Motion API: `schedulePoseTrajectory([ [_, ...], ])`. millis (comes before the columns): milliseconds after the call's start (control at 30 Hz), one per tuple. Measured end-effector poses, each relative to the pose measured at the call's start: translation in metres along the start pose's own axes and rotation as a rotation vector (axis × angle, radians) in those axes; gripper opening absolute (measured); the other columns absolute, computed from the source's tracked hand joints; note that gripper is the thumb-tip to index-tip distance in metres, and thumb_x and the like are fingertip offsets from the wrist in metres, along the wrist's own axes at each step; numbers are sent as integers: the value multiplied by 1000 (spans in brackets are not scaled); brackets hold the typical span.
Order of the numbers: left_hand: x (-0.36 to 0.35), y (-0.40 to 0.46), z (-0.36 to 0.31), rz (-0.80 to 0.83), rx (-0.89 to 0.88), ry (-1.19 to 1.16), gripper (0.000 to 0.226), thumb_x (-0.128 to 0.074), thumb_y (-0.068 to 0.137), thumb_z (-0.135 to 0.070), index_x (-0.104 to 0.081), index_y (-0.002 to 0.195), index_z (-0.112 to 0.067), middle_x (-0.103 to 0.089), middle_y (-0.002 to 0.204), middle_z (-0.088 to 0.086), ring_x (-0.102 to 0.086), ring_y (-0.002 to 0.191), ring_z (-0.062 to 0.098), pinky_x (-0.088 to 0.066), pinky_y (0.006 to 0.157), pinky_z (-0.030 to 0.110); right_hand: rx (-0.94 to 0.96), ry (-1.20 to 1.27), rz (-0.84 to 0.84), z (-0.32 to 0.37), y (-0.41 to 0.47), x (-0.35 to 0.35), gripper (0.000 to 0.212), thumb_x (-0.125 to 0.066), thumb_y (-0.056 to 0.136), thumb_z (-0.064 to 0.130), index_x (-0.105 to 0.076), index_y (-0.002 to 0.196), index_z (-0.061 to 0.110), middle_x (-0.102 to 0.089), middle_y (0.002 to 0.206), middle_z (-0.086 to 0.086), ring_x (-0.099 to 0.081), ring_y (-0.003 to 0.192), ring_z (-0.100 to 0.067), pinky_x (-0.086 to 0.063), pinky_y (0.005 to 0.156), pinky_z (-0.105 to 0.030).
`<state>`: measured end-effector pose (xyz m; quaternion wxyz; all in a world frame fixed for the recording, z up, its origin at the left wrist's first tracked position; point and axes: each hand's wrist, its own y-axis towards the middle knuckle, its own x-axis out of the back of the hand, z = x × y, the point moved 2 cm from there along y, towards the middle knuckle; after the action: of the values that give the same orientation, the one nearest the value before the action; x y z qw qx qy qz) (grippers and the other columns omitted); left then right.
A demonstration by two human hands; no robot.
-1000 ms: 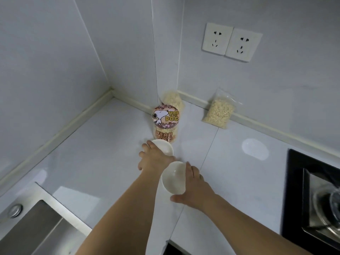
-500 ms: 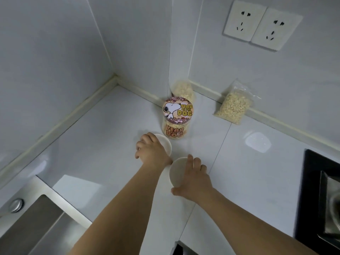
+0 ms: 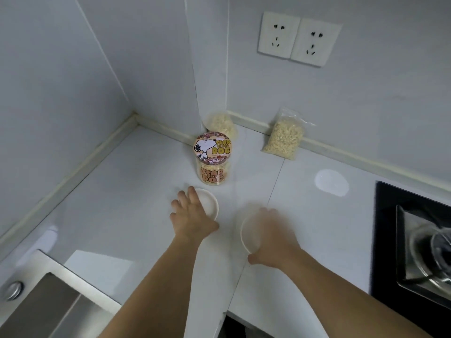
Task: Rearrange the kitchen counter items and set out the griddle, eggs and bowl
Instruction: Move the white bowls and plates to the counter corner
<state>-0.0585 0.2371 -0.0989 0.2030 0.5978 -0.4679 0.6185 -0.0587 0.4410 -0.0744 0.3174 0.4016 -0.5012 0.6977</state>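
Two white bowls sit side by side on the pale tabletop [image 3: 102, 196], one under each hand, in front of a printed snack jar [image 3: 212, 159] that stands nearer the corner wall. The left hand [image 3: 192, 215] lies flat over the left bowl [image 3: 209, 203], fingers straight and spread — a resting touch, not a clasp, which likely steadies it in place. The right hand [image 3: 273, 236] curls its grip around the far rim of the right bowl [image 3: 250, 236]; the blur there suggests this bowl is the one on the move, probably toward the stove [image 3: 415, 240] at the right edge. Two bags of grain [image 3: 283, 137] lean against the wall below the sockets [image 3: 299, 39], tucked clear of the working space. No griddle or eggs are visible.
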Motion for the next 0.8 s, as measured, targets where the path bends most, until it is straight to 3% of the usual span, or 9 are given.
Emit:
schedulePoseTrajectory([
  [300, -9, -112, -114, -133, -330, 31, 120, -78, 54, -45, -2, 144, -19, -12, 141, 6, -27, 124, 28, -39, 95, 34, -144, 45, -209, -106, -102, 29, 120, -76, 51, 53, -7, 142, 17, -21, 130, -2, -34, 114, -26, -45, 90, -34],
  [400, -6, -152, -163, -167, -430, 65, 120, -77, 56, -48, -1, 145, -20, -10, 144, 7, -25, 128, 30, -40, 98, 37, -221, 43, -278, -153, -147, 35, 123, -76, 51, 55, -4, 143, 17, -20, 133, -3, -32, 117, -27, -43, 95, -36],
  [500, -12, -207, -212, -192, -571, 106, 119, -77, 56, -49, -2, 145, -21, -12, 143, 7, -27, 127, 30, -41, 96, 37, -314, 66, -362, -205, -207, 34, 125, -76, 51, 55, -4, 145, 15, -18, 137, -4, -31, 123, -30, -38, 102, -37],
  [633, -33, -286, -272, -227, -786, 150, 119, -76, 54, -47, -5, 147, -21, -15, 141, 4, -28, 121, 27, -40, 92, 35, -438, 115, -425, -273, -290, 22, 127, -77, 49, 53, -3, 145, 16, -18, 138, -4, -32, 122, -29, -43, 96, -36],
  [800, -70, -395, -350, -239, -1026, 156, 120, -76, 53, -46, -6, 147, -22, -14, 141, 4, -27, 123, 28, -39, 98, 38, -651, 171, -509, -364, -408, -6, 123, -78, 51, 54, -6, 143, 15, -21, 135, -3, -34, 119, -27, -45, 92, -34],
])
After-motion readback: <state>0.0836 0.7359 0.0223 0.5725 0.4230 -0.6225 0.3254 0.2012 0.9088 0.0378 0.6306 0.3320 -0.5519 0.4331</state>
